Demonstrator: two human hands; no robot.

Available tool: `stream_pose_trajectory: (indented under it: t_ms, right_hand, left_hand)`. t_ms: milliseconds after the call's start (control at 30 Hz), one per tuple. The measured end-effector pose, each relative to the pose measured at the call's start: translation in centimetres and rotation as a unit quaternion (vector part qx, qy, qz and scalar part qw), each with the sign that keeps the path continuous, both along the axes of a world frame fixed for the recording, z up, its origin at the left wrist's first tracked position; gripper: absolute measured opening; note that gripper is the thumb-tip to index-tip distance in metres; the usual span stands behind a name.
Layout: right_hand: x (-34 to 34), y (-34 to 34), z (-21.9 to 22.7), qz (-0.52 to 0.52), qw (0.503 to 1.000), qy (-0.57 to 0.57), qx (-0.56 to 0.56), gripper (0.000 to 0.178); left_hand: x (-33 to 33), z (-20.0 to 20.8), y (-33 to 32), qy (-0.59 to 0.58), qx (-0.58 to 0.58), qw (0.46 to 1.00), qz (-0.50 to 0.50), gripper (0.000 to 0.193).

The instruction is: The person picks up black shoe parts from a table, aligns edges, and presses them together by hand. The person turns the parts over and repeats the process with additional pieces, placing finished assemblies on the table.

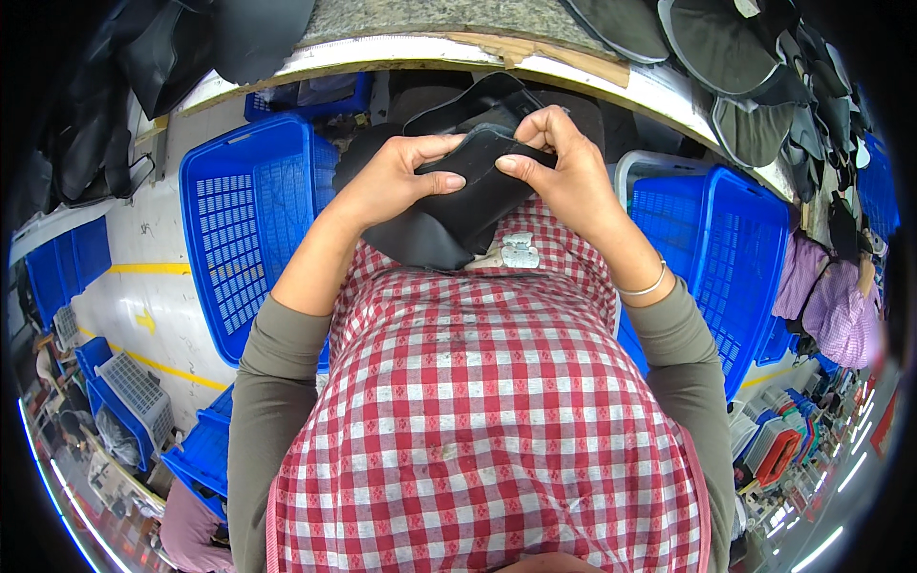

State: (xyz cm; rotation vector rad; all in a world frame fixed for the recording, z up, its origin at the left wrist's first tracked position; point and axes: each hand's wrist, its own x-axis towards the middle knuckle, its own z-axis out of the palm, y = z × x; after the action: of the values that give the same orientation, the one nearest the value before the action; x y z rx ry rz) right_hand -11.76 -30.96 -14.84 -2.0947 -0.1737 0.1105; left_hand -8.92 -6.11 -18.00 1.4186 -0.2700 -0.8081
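A black leather piece (478, 196), sewn into a curved shape like a shoe upper, lies over my lap against the red checked apron (458, 382). My left hand (406, 177) pinches its upper edge from the left, thumb on the near face and fingers behind. On the right, my right hand (564, 158) grips the same edge between thumb and bent forefinger. The edge stands up between both hands, with a thin pale line along it. More black leather hangs below and behind; where one piece ends I cannot tell. A whitish scrap (519, 250) rests on the apron just below.
A worktable (420, 50) crosses the far side, with black leather pieces (716, 43) heaped at its right and more (162, 57) at its left. Blue plastic baskets stand on my left (196, 191) and right (707, 248). Another person in a checked purple sleeve (841, 310) is at far right.
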Motion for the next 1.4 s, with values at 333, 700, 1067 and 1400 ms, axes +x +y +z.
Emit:
stream_pose_trajectory:
  t_ms: [333, 700, 1067, 1400]
  right_hand:
    - [0.4, -0.5, 0.3, 0.023, 0.993, 0.104, 0.049, 0.033]
    - [0.6, -0.4, 0.2, -0.001, 0.994, 0.101, 0.047, 0.035]
    - [0.5, -0.5, -0.1, 0.004, 0.997, 0.065, 0.048, 0.040]
    - [0.6, 0.1, 0.8, 0.005, 0.996, 0.084, 0.042, 0.038]
  left_hand:
    - [0.4, 0.2, 0.1, -0.011, 0.012, 0.998, -0.057, 0.052]
    - [-1.4, 2.9, -2.8, -0.297, 0.170, 0.931, 0.127, 0.023]
    - [-0.9, 2.1, -2.8, -0.264, 0.108, 0.950, 0.127, 0.019]
    - [-1.6, 3.1, -3.7, -0.265, 0.117, 0.950, 0.117, 0.018]
